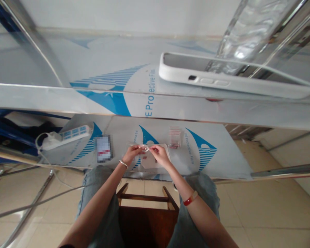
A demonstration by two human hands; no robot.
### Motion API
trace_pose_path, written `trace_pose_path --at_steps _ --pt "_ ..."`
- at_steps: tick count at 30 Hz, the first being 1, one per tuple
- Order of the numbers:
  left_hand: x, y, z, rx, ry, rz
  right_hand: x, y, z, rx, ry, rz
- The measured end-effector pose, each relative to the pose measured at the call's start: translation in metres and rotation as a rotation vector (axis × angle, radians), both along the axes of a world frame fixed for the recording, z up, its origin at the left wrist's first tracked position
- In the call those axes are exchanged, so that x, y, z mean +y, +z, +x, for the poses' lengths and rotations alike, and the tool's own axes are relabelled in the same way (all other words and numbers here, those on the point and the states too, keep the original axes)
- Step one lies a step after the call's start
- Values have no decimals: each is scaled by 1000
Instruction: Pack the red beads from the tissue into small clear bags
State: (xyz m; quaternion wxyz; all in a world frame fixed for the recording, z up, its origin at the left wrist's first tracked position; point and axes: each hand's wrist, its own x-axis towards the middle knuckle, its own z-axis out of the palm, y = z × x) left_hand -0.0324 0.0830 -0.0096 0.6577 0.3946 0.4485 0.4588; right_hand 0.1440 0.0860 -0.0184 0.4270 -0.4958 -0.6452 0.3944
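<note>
A small clear plastic bag [145,148] is pinched between both hands above the lower shelf. My left hand [132,153] closes on its left side, thumb and fingertips together. From the right, my right hand [158,153] grips the other side the same way. Under the hands lies a pale, flat sheet or tray [151,163] with a few small dark red pieces on it, too small to name. Just right of my right hand sits a clear pack with pink-red stripes [174,137].
A phone [103,148] lies left of my hands, and a white power strip [74,134] with cables is farther left. The upper shelf [105,100] crosses in front, carrying a white phone case [209,81]. The lower shelf [227,151] ends above my knees; a wooden stool [147,220] is below.
</note>
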Motion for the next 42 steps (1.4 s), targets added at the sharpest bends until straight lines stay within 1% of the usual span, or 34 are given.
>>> trace_pose_path --at_steps 3,6,9,15,20,24,28,32,37,42 --pt "-1 0 1 -3 -14 34 -3 2 -3 8 11 -2" --pt "-1 -2 2 -36 -33 70 -5 2 -6 -9 22 26" --pt "-1 -2 1 -35 -56 67 -7 2 -8 -18 48 53" --pt "-1 1 1 -10 -25 91 -7 3 -8 2 75 34" --pt "-2 3 3 10 -37 103 -7 4 -8 6 72 33" --pt "-3 6 6 65 -3 124 -8 5 -6 -1 76 30" --pt "-3 5 6 52 -7 139 -8 8 -6 -6 85 38" --pt "-1 1 4 10 -42 106 -8 9 -9 37 80 17" --pt "-2 0 5 -50 -112 33 -11 4 -11 102 81 -22" --pt "-4 0 7 12 -64 64 -14 6 -10 59 92 -53"
